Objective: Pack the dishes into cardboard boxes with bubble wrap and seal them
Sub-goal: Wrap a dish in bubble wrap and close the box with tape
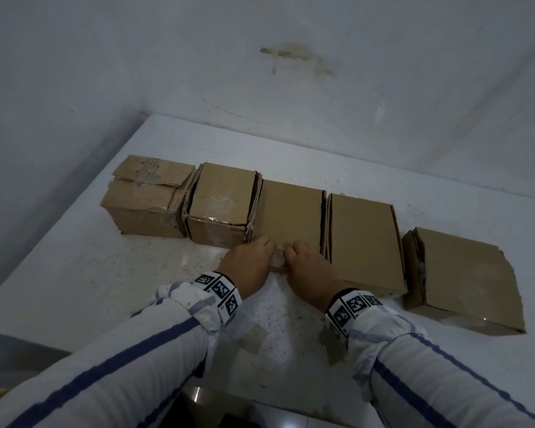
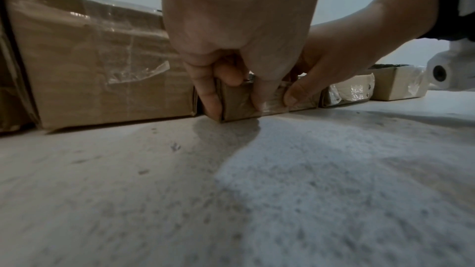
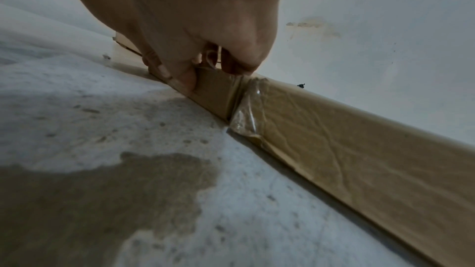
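Note:
Five brown cardboard boxes stand in a row on the white table (image 1: 105, 288). The middle one is a low flat box (image 1: 292, 211). My left hand (image 1: 267, 247) grips its front left corner, with one finger (image 2: 208, 98) down its side and another (image 2: 255, 96) on the front face (image 2: 235, 107). My right hand (image 1: 291, 250) pinches the same front edge just to the right; its thumb (image 3: 185, 80) is on the front and its fingers curl over the top. A strip of clear tape (image 2: 272, 102) lies on the front face between the two hands. The boxes' contents are hidden.
Two taller taped boxes (image 1: 145, 199) (image 1: 223, 205) sit left of the middle box. To its right are a flat box (image 1: 365, 239), with crumpled tape (image 3: 244, 115) at its corner, and a torn box (image 1: 464, 279). White walls meet behind the row. Brown stains (image 1: 254, 335) mark the table near me.

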{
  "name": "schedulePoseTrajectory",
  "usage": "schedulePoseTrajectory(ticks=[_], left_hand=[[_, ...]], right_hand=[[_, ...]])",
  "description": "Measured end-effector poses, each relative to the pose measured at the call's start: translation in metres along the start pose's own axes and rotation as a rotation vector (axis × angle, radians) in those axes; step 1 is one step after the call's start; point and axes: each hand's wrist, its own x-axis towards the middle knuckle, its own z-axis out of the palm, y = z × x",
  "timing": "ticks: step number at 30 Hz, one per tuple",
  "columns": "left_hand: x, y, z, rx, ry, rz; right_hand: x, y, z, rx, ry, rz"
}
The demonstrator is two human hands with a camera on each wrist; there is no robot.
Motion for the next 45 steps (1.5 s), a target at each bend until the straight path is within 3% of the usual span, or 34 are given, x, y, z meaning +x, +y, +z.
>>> schedulePoseTrajectory(ticks=[8, 17, 22, 30, 37, 45], left_hand=[[-0.002, 0.0, 0.001, -0.021, 0.02, -0.01], [-0.003, -0.003, -0.002, -0.035, -0.028, 0.0], [-0.001, -0.004, 0.0, 0.018, -0.033, 0.037], [0.0, -0.001, -0.002, 0.017, -0.05, 0.01], [-0.001, 0.002, 0.001, 0.065, -0.038, 0.007], [-0.001, -0.002, -0.002, -0.004, -0.066, 0.021]], right_hand=[[0.01, -0.006, 0.006, -0.093, -0.051, 0.0], [0.005, -0.002, -0.008, 0.012, -0.061, 0.028], [0.009, -0.005, 0.001, -0.132, -0.052, -0.032], [0.002, 0.001, -0.003, 0.009, -0.036, 0.017], [0.009, -0.008, 0.01, -0.156, -0.018, 0.025], [0.004, -0.001, 0.0, -0.014, -0.036, 0.029]])
